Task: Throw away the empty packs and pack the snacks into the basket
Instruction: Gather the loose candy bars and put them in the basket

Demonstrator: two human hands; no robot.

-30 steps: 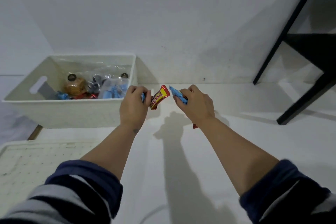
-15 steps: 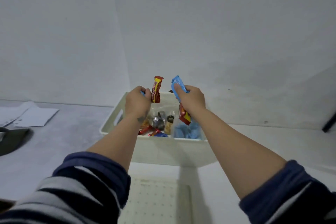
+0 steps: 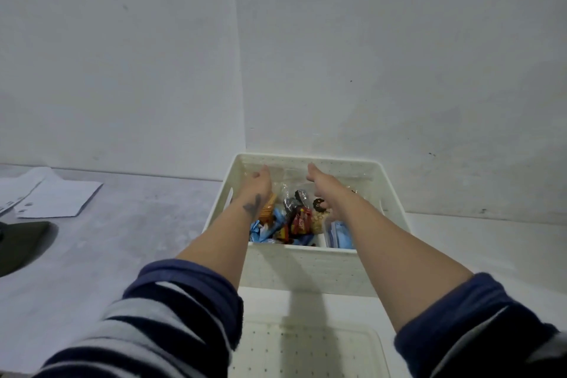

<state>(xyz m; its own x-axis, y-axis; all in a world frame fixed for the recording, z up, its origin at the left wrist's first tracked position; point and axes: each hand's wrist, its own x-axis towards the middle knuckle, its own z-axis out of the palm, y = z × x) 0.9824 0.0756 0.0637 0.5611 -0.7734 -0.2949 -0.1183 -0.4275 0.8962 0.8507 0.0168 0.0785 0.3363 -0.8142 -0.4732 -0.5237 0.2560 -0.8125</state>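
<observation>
The white basket (image 3: 395, 193) stands against the wall ahead of me. Inside lie several snacks: a red-and-yellow pack (image 3: 299, 221), blue packs (image 3: 264, 228) on the left, more blue packs (image 3: 339, 232) on the right, and clear bags with dark labels (image 3: 317, 209). Both my forearms reach over the near rim. My left hand (image 3: 260, 181) and my right hand (image 3: 319, 181) are low inside the basket near its far wall, fingers stretched forward and partly hidden. I see no pack in either hand.
A white perforated tray or lid (image 3: 306, 347) lies just below the basket, close to me. White papers (image 3: 58, 199) and a dark flat object (image 3: 18, 242) lie on the grey surface at the left. The wall corner rises right behind the basket.
Both hands went from above the near side of the basket down into it. The red-yellow and blue packs they held upright are no longer in them.
</observation>
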